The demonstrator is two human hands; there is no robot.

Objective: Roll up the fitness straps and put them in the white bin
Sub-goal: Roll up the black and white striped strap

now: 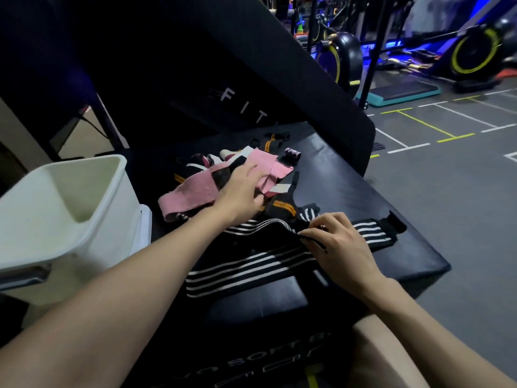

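White bin [56, 219] sits left of the black padded box [363, 197], its bottom cut off, insides half hidden. Strap pile's a blurry tangle. Left hand [240, 191] lies loose-fingered on the pink strap [190, 197]; right hand [338, 245] pinches the black-and-white striped strap [246, 267].

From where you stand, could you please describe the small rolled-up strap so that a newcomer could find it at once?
Start at the black padded bench beside the white bin and look to the far edge of the strap pile. Just beyond the corner of the pink strap lies the small rolled strap. Unlike its loose, flat neighbours, it is a tight black-and-pink roll lying apart.
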